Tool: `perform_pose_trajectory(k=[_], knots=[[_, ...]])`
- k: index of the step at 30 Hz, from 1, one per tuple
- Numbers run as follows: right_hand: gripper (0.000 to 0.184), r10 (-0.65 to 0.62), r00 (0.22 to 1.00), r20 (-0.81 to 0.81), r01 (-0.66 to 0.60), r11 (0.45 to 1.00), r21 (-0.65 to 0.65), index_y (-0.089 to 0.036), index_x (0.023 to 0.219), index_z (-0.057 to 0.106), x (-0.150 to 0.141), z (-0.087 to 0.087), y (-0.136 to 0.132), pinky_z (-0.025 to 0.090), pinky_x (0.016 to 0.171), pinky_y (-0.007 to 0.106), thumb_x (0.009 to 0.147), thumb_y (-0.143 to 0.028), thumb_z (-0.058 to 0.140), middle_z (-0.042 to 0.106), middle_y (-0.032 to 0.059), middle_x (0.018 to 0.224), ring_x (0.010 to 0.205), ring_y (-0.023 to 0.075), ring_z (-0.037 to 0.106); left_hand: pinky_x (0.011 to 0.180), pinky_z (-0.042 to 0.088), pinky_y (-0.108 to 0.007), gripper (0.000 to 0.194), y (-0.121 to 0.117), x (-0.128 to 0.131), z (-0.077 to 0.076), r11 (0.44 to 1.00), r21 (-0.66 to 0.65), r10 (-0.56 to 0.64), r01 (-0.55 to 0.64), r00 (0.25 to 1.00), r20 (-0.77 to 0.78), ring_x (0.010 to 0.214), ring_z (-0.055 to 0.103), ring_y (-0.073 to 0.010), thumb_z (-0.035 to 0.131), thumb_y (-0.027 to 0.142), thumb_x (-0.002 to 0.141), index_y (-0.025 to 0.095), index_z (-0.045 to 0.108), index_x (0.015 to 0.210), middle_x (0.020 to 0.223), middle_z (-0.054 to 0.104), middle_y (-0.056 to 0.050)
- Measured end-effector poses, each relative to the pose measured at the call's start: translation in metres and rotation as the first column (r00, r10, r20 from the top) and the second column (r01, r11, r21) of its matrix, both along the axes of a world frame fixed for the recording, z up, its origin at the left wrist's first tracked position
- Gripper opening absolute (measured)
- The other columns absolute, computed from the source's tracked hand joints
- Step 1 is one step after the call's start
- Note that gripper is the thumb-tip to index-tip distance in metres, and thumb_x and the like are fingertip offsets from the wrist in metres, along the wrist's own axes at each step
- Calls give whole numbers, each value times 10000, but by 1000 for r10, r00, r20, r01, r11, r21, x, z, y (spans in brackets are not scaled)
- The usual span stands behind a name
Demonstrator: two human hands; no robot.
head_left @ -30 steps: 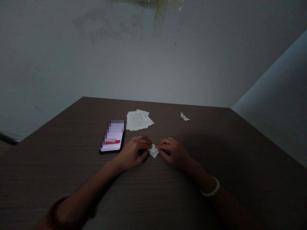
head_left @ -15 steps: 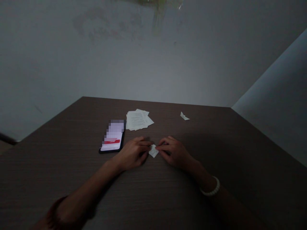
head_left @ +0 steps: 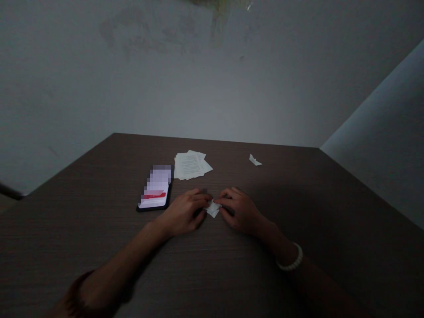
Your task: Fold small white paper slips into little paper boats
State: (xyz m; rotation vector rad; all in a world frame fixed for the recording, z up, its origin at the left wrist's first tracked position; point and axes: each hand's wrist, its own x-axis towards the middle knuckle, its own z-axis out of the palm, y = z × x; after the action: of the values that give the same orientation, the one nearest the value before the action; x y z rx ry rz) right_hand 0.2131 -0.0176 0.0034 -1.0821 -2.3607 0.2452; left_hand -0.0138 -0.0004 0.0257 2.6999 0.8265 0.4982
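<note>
A small folded piece of white paper (head_left: 213, 210) lies on the dark wooden table (head_left: 212, 274) between my hands. My left hand (head_left: 187, 213) has its fingertips on the paper's left edge, fingers curled together. From the other side, my right hand (head_left: 241, 210) pinches the paper's upper right part between thumb and forefinger. The fingertips cover parts of the paper's edges, so its exact folds are hard to make out. A white beaded bracelet (head_left: 292, 260) circles my right wrist.
Left of my hands lies a phone (head_left: 155, 190) with a lit screen. Beyond it is a loose stack of printed paper sheets (head_left: 188, 165). A small folded paper boat (head_left: 255, 160) sits farther back on the right. A pale wall (head_left: 212, 97) rises behind the table.
My right fingers have shifted slightly on the paper, and its upper right part now looks folded or lifted differently. My left hand has hardly moved.
</note>
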Motion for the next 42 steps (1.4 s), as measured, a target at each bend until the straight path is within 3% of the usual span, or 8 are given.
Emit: perform_pose_trajectory(k=[8, 14, 22, 42], knots=[[142, -23, 979, -204, -3, 992, -126, -179, 937, 710, 0, -4, 8, 431, 787, 324, 881, -168, 581, 652, 49, 922, 867, 178, 566, 860, 482, -391, 220, -2, 1, -2, 999, -11, -45, 45, 999, -5, 961, 544, -241, 517, 110, 827, 165, 649, 994, 1171, 663, -51], [142, -14, 997, -73, 11, 999, -40, -171, 949, 706, -2, 1, 6, 426, 822, 342, 865, -168, 591, 630, 62, 937, 868, 187, 542, 880, 486, -411, 202, -4, 0, -1, 999, 20, -48, 48, 999, -15, 979, 542, -247, 511, 127, 844, 161, 646, 990, 1177, 659, -55], [208, 10, 998, 65, -9, 1000, -20, -185, 1034, 694, -1, 9, 4, 414, 813, 333, 889, -153, 550, 595, 59, 951, 876, 191, 508, 847, 491, -394, 196, -4, 2, 3, 996, 57, -60, 62, 997, -46, 945, 546, -238, 509, 125, 846, 156, 655, 973, 1115, 668, -69], [207, 62, 998, 15, -62, 998, 1, -177, 997, 716, 9, 9, -1, 443, 771, 315, 851, -121, 579, 628, 61, 907, 850, 187, 539, 850, 482, -385, 219, -8, 2, 7, 992, 103, -55, 70, 987, -148, 946, 539, -241, 489, 158, 881, 159, 650, 1028, 1096, 655, -72]])
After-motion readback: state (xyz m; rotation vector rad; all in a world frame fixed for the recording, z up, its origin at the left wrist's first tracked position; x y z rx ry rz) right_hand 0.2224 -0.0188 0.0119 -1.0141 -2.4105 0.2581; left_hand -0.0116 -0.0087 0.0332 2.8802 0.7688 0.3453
